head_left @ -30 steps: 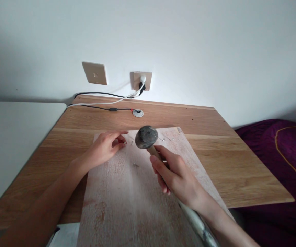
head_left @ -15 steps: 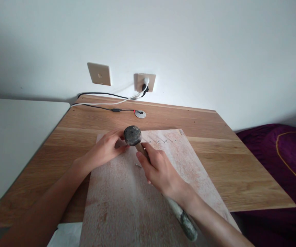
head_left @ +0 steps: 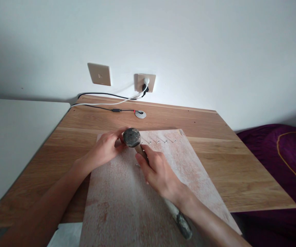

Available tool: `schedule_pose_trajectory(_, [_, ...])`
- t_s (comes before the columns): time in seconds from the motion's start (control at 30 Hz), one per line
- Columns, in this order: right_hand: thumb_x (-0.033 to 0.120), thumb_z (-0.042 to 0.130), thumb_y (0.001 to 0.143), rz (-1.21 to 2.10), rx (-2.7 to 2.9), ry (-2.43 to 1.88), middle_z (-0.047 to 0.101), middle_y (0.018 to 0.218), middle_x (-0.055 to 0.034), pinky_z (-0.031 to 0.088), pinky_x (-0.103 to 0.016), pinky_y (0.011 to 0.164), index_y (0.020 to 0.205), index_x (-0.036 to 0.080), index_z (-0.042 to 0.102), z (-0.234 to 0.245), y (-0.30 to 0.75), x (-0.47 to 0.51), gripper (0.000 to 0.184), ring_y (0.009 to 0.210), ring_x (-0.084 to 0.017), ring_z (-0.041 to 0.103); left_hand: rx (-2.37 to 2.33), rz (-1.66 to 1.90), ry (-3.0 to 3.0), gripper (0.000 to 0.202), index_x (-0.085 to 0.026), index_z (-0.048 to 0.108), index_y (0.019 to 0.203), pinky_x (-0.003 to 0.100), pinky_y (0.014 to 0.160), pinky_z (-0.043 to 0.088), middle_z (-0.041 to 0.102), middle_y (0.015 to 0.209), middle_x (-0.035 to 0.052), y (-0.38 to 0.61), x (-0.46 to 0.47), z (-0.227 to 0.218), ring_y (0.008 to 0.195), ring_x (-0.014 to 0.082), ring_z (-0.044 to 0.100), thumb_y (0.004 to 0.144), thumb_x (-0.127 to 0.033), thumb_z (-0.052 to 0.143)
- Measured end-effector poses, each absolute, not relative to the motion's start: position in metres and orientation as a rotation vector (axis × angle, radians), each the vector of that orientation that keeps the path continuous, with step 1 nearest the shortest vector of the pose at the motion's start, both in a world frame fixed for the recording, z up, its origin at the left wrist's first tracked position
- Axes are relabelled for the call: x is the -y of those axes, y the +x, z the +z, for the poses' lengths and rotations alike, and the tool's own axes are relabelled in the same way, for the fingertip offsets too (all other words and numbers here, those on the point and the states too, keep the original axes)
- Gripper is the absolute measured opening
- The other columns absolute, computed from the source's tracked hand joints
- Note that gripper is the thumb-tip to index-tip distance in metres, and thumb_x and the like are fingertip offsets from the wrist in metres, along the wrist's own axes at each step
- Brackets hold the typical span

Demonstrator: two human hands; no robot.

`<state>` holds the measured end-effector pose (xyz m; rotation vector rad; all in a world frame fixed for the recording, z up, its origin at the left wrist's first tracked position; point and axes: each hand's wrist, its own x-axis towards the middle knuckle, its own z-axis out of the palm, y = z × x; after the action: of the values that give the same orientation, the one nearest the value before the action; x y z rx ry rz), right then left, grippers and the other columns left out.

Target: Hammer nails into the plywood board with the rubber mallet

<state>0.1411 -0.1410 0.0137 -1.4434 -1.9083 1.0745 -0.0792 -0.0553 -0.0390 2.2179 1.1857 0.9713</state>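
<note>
While the right hand [head_left: 158, 169] wraps its fingers tightly round the handle of a hammer [head_left: 132, 137], the dark head sits low over the far end of a pale board [head_left: 127, 206] on a wooden table [head_left: 240, 164]. The left hand [head_left: 106, 150] rests on the board just beside the head, fingertips drawn close; whether they pinch anything is hidden. A row of small nails [head_left: 163, 141] stands just right of the head

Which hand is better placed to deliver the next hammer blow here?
Right. The right hand grips the hammer by its handle, with the head over the far end of the board. The left hand rests on the board beside the head, fingers pinched; what they hold is hidden.
</note>
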Motion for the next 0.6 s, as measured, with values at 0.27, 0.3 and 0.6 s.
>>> schedule_pose_trajectory(0.27, [0.030, 0.047, 0.110, 1.091, 1.921, -1.436, 0.054, 0.063, 0.0064, 0.037, -0.025, 0.051, 0.097, 0.024, 0.051, 0.0193, 0.1392, 0.1429, 0.015, 0.047, -0.012, 0.055, -1.166, 0.971, 2.209, 0.055, -0.030, 0.066, 0.147, 0.046, 0.102, 0.065, 0.080, 0.132, 0.0070, -0.0813, 0.0549, -0.0408, 0.118, 0.0314, 0.079, 0.093, -0.024, 0.072])
schedule_pose_trajectory(0.3, [0.030, 0.047, 0.110, 1.091, 1.926, -1.437, 0.054, 0.063, 0.0065, 0.037, -0.026, 0.051, 0.097, 0.024, 0.050, 0.0195, 0.1391, 0.1426, 0.015, 0.047, -0.012, 0.054, -1.152, 0.976, 2.210, 0.055, -0.030, 0.065, 0.148, 0.045, 0.103, 0.064, 0.080, 0.133, 0.0071, -0.0813, 0.0550, -0.0407, 0.118, 0.0310, 0.079, 0.093, -0.024, 0.072])
schedule_pose_trajectory(0.6, [0.029, 0.047, 0.109, 1.040, 1.949, -1.409, 0.055, 0.066, 0.0048, 0.036, -0.027, 0.055, 0.096, 0.024, 0.049, 0.0186, 0.1382, 0.1439, 0.014, 0.054, -0.014, 0.054, -1.138, 0.961, 2.197, 0.057, -0.030, 0.063, 0.149, 0.043, 0.098, 0.065, 0.080, 0.133, 0.0064, -0.0809, 0.0560, -0.0380, 0.110, 0.0288, 0.081, 0.093, -0.026, 0.070])
